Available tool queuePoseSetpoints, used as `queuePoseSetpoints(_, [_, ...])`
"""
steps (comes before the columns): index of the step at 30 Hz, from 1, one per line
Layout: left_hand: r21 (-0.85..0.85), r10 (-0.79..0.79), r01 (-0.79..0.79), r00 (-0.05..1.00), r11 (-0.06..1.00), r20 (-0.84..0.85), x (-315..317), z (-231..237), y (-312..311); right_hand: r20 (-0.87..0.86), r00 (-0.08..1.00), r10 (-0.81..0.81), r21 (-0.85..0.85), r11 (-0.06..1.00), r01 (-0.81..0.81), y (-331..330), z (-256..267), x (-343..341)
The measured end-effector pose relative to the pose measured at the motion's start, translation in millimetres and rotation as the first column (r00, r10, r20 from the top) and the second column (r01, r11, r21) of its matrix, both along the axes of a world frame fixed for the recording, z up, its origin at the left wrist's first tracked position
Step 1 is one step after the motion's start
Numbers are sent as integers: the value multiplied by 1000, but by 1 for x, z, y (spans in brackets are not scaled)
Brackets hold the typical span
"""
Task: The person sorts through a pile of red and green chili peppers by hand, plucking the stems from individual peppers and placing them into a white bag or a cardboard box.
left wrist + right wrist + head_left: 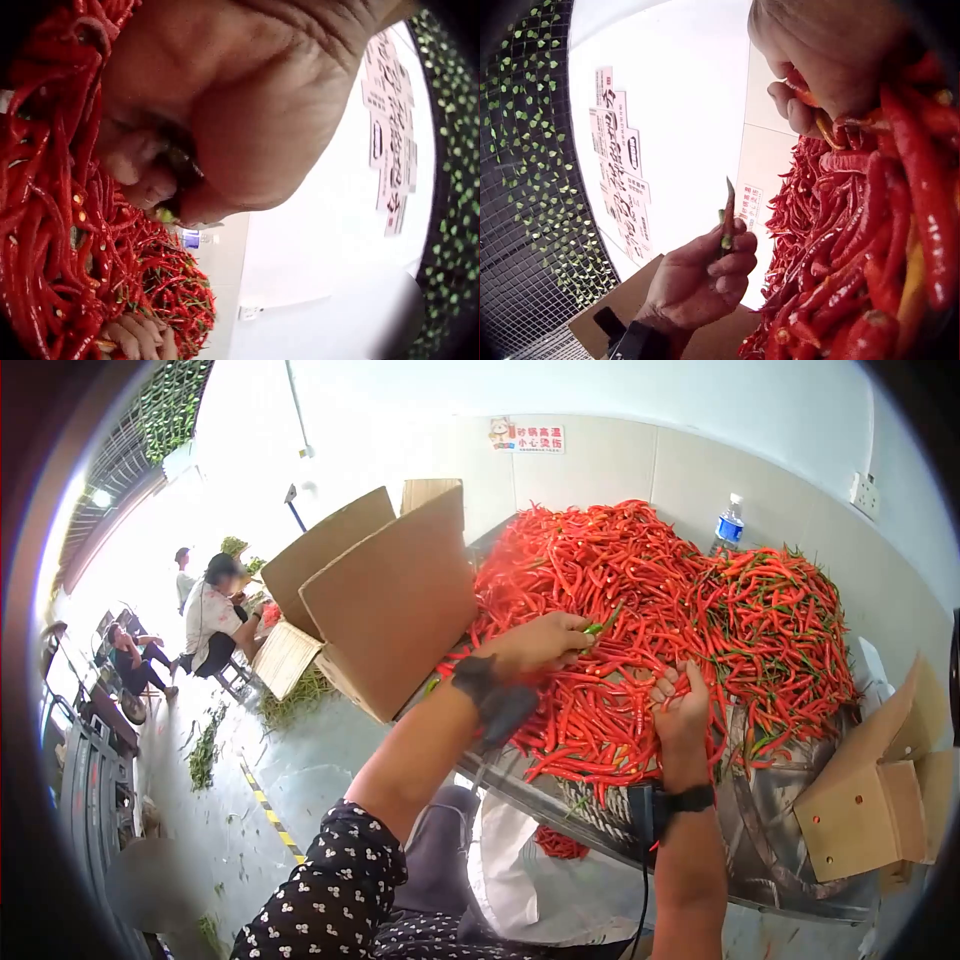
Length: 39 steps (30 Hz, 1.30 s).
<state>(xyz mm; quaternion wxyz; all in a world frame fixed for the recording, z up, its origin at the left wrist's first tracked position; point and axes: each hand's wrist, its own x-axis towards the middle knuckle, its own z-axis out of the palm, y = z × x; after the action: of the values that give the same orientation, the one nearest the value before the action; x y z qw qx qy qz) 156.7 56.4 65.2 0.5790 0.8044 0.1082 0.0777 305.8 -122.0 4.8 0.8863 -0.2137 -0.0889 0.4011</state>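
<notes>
My left hand (540,645) is over the heap of red chili peppers (600,570), gripping a greenish chili pepper (595,628) between thumb and fingers. In the right wrist view that pepper (729,214) shows green stem ends and a darker, pointed tip. Lower on the heap, near its front edge, my right hand (682,705) has its fingers curled around a red chili pepper (802,90). Loose red peppers (870,225) lie right beneath this hand. To the right is a second pile of peppers (780,630), many with green stems on.
An upright cardboard box (395,600) stands left of the heap, another opened box (870,790) at the right. A water bottle (730,525) is behind the peppers by the wall. Below the table edge hangs a white sack (505,860). Several people sit at the far left.
</notes>
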Motion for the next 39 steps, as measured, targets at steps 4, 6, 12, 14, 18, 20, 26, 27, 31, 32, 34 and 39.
queuePoseSetpoints(4, [-563,128,-3,975,826,183,-43,0,-4,-17,1000,-19,-31,999,19,0,1,-1])
queuePoseSetpoints(6, [-696,151,60,960,715,238,-59,5,-5,-17,1000,-23,-28,999,22,-1,2,-1])
queuePoseSetpoints(12, [-555,248,-110,952,825,179,-79,-11,37,13,1000,3,-24,1000,-2,2,-4,5])
queuePoseSetpoints(14, [-282,345,-324,938,903,27,-75,14,11,9,1000,1,-26,1000,0,2,-4,6])
queuePoseSetpoints(18, [526,291,-295,952,798,93,-29,-28,49,31,1000,3,-21,1000,-2,1,-4,5])
queuePoseSetpoints(20, [712,215,-233,970,662,117,-8,-36,61,27,1000,-5,-19,1000,5,1,-3,3])
queuePoseSetpoints(26, [964,274,71,951,257,-143,33,-51,83,17,1000,20,-54,998,-19,-1,5,-3])
queuePoseSetpoints(27, [956,290,123,936,266,-201,32,-47,80,16,999,31,-51,998,-30,0,3,-1])
queuePoseSetpoints(31, [966,282,108,943,237,-175,26,-22,55,49,996,76,-18,997,-76,2,0,-1])
queuePoseSetpoints(32, [928,211,-47,977,371,-35,28,-14,46,101,990,94,-12,996,-94,2,-1,-1])
queuePoseSetpoints(34, [842,164,-183,980,508,113,29,7,16,149,982,114,-10,993,-114,3,-2,-4])
queuePoseSetpoints(39, [292,-37,26,999,956,32,41,35,-59,215,966,143,-92,988,-126,0,15,-14])
